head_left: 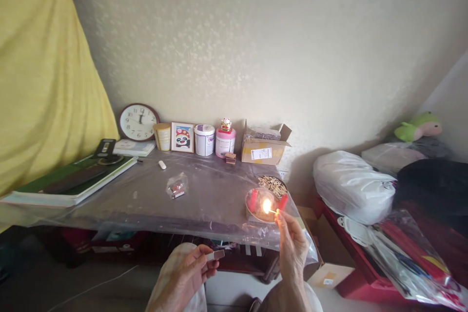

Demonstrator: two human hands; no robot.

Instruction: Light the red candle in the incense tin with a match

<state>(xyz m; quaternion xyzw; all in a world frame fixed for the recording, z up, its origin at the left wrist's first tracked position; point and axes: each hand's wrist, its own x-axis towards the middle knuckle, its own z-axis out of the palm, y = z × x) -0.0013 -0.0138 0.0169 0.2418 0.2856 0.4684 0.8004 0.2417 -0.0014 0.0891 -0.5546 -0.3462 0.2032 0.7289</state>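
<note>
R hand (292, 248) pinches lit match (272, 211) by its far end, keeping fingers off flame, tip between red candles (253, 198) in dish (249, 210) at table (204, 190) edge; L hand (183, 273) grips matchbox (215, 255) low, well apart.

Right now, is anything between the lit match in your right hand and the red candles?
Nothing visible. The right hand holds the lit match over the dish, and its flame appears to sit in the open gap between the two red candles.
</note>
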